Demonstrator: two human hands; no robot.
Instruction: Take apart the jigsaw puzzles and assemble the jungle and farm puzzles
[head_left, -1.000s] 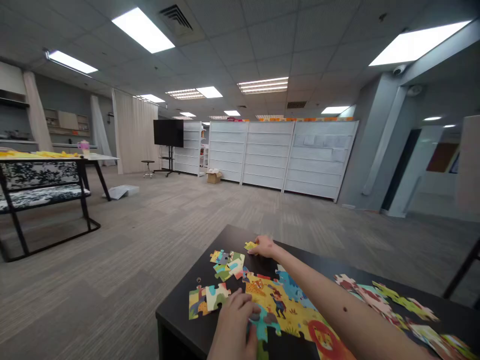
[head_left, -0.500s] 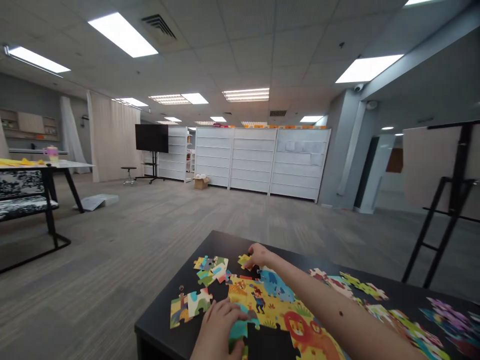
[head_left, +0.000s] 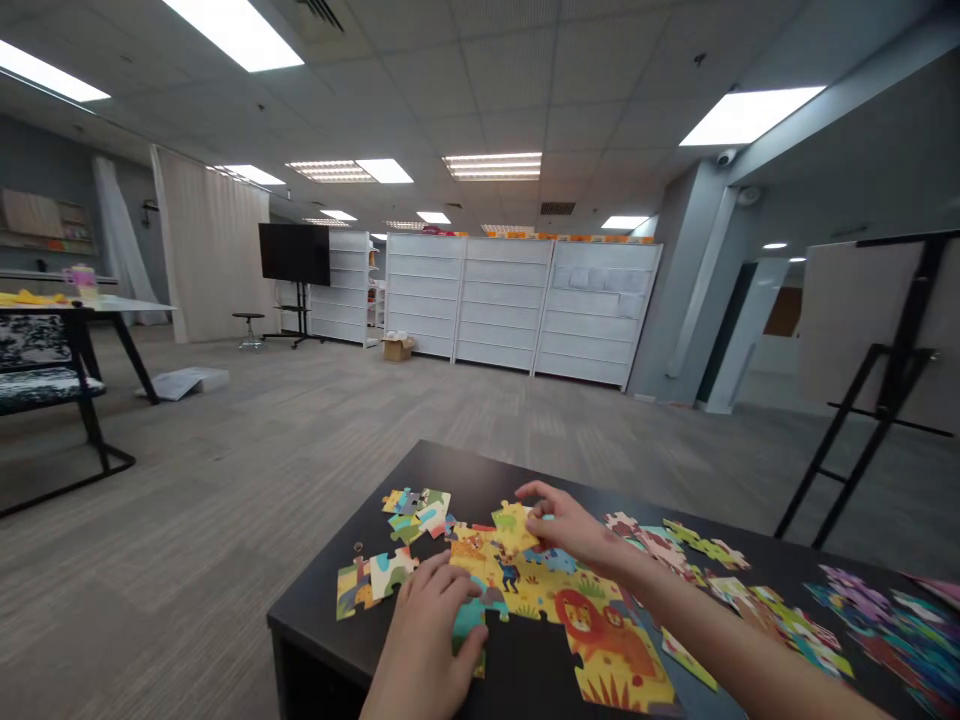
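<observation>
Black table: left hand, grip clamped on teal jigsaw piece; right hand, grip apart beside yellow piece.

A black tabletop carries a jigsaw puzzle printed with cartoon animals. A joined yellow section with a lion lies toward six o'clock. Loose pieces bunch at ten o'clock, two more pieces lie at nine, and green-and-pink pieces and purple-patterned pieces spread toward three.
</observation>
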